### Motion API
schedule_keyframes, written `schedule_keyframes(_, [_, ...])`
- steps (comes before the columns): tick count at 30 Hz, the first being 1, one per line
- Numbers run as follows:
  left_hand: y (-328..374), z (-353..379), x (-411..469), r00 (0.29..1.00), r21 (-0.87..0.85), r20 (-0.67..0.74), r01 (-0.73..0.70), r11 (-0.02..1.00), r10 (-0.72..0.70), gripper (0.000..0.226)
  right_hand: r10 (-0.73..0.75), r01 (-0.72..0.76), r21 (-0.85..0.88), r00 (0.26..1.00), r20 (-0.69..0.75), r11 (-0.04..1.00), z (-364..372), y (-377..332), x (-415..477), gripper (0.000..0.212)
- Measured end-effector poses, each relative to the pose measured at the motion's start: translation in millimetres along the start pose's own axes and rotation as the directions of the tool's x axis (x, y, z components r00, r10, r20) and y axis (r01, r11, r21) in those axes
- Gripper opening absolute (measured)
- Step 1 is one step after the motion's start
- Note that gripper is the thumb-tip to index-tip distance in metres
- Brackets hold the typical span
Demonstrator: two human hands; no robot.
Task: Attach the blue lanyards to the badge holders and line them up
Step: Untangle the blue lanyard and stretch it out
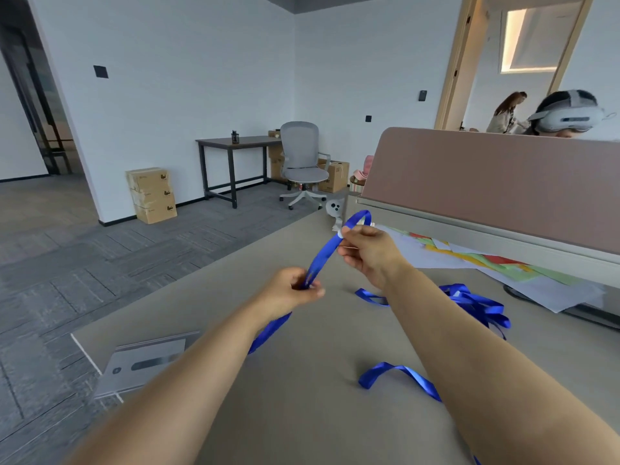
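Hands both up over the grey surface (318, 414), 1 blue lanyard (323, 256) stretched btwn them. Left hand (292, 292) pinched closed on its lower part, strap tail hanging below the wrist. Right hand (367, 251) closed on the upper end, w/ a loop sticking out above the fingers. Lanyard pile (476, 302) just right of the right forearm; 1 loose strap (399, 377) lies btwn the 2 forearms. Colored paper sheets (469, 260) beyond right hand.
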State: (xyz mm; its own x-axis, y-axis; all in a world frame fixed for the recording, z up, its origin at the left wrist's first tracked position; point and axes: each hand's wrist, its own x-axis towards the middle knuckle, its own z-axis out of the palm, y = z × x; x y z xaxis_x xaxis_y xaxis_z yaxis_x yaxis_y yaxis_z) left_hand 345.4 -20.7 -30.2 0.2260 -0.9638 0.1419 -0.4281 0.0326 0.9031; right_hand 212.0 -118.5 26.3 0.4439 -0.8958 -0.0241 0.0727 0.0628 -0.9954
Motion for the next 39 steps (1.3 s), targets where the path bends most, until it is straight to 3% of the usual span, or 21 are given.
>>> schedule_keyframes(3, [-27.7,-12.2,14.6,0.984,0.196,-0.180,0.046,0.980,-0.011,0.024,0.020,-0.017,0.028,0.995,-0.097,0.999,7.9,-0.7,36.3,0.009])
schedule_keyframes(5, [-41.1,-22.0,20.4,0.968,0.372,-0.251,0.080,0.925,0.017,0.015,0.042,-0.031,0.071,0.987,-0.155,0.997,12.1,3.4,57.2,0.010])
schedule_keyframes(8, [-53.4,-34.4,22.8,0.979,0.615,-0.200,0.107,0.781,0.024,0.034,0.080,-0.063,0.100,0.980,-0.180,0.993,18.5,17.6,81.8,0.017])
schedule_keyframes(12, [-69.4,-43.2,30.3,0.990,0.675,-0.102,0.139,0.725,-0.094,0.072,0.147,-0.123,0.134,0.971,-0.187,0.983,25.7,37.9,101.6,0.019])
schedule_keyframes(15, [-74.9,-42.4,33.9,0.988,0.637,-0.067,0.150,0.756,-0.139,0.070,0.186,-0.167,0.121,0.969,-0.165,0.978,25.8,50.2,106.3,0.015])
schedule_keyframes(19, [-69.2,-35.1,40.9,0.990,0.574,-0.130,0.117,0.810,-0.050,0.059,0.164,-0.152,0.123,0.982,-0.091,0.981,22.8,55.5,99.8,0.017])
schedule_keyframes(24, [-32.8,-18.2,69.1,0.989,0.110,-0.147,0.007,0.994,0.009,0.044,0.067,-0.068,0.035,0.997,0.023,0.997,19.4,43.4,79.9,0.018])
schedule_keyframes(27, [-10.3,-8.4,83.6,0.984,-0.094,-0.176,-0.014,0.995,-0.003,0.020,0.038,-0.037,-0.016,0.998,0.060,0.999,15.1,34.2,71.0,0.008])
schedule_keyframes(29, [-1.0,-4.1,88.0,0.983,-0.121,-0.184,-0.020,0.992,-0.002,0.005,0.011,-0.008,-0.049,0.998,0.055,0.999,11.1,29.0,67.2,0.012])
schedule_keyframes(34, [12.7,7.7,90.5,0.982,-0.178,-0.189,-0.046,0.983,0.012,0.010,-0.063,0.062,-0.069,0.998,-0.005,0.996,2.0,17.3,59.1,0.016])
schedule_keyframes(39, [18.2,12.2,87.1,0.996,-0.273,-0.092,-0.013,0.962,-0.012,0.010,-0.162,0.161,-0.020,0.974,-0.159,0.987,-5.2,-3.4,55.1,0.031])
